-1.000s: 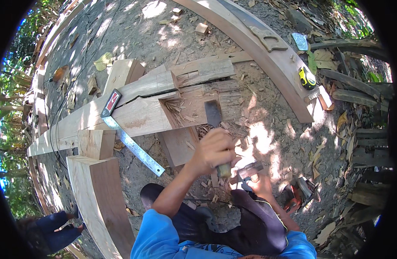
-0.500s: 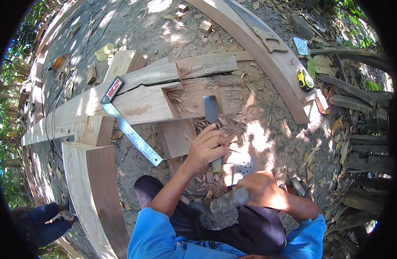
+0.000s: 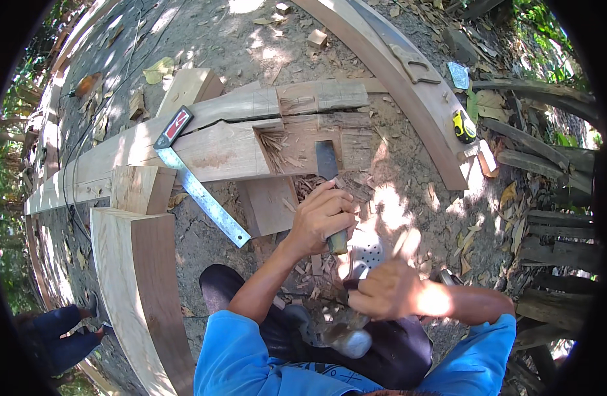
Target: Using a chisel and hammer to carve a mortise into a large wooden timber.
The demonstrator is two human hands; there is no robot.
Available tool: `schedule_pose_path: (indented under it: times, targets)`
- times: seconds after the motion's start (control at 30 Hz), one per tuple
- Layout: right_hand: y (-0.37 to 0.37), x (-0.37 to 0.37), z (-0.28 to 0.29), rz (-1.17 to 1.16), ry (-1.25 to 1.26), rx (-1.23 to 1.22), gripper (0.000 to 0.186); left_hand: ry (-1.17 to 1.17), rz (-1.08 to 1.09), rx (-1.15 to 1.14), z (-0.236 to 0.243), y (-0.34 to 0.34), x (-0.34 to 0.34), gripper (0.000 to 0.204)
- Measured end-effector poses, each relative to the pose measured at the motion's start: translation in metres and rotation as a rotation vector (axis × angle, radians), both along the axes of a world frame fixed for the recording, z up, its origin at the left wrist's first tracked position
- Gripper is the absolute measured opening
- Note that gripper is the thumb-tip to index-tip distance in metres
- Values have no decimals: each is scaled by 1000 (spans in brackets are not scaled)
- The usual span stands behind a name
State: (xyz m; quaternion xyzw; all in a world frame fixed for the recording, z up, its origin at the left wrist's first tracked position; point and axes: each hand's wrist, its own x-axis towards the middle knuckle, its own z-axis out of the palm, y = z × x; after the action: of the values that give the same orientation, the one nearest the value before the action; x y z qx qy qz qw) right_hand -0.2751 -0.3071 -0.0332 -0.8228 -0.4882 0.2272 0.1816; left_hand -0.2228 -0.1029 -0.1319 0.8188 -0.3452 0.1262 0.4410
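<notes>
My left hand point(image 3: 323, 218) is wrapped round the handle of a chisel point(image 3: 326, 158). Its wide, flat blade lies over the notch cut into a split timber beam point(image 3: 214, 152), and the handle's butt points back toward me. Low in front of my body, my right hand point(image 3: 386, 289) is closed on a hammer point(image 3: 351, 340), slightly blurred. The metal hammer head hangs over my lap, apart from the chisel. Splintered wood chips point(image 3: 277, 153) sit in the notch, beside the blade.
An angled square point(image 3: 204, 198) rests across the beam. A thick timber block point(image 3: 135, 264) stands at left. A curved plank point(image 3: 409, 99) carries a handsaw point(image 3: 414, 64) and a tape measure point(image 3: 464, 125). Stacked wood point(image 3: 557, 257) lines the right. Another person's legs point(image 3: 59, 333) appear lower left.
The hammer head has dropped closer to my lap, and my right hand has turned with it. My left hand holds the chisel at about the same spot on the beam. The view has shifted slightly.
</notes>
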Motion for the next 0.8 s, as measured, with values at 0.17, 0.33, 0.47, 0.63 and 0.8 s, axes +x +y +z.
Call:
schedule_pose_path:
  times: [0.17,0.33,0.47,0.63,0.8]
  targets:
    - [-5,11,-44,-341,-84,74,24,-66,34,-43,-9,-2,11,20]
    - [-2,-28,-1,33,-151,158,19,-52,-19,-3,-4,2,8,18]
    - [1,18,-43,40,248,-213,19,-10,-16,-17,9,3,10,17]
    - [6,-8,-15,-72,-149,179,19,-10,-45,44,7,12,6,17]
    - [-13,-3,-65,-81,-121,151,12,9,-52,55,2,5,2,16]
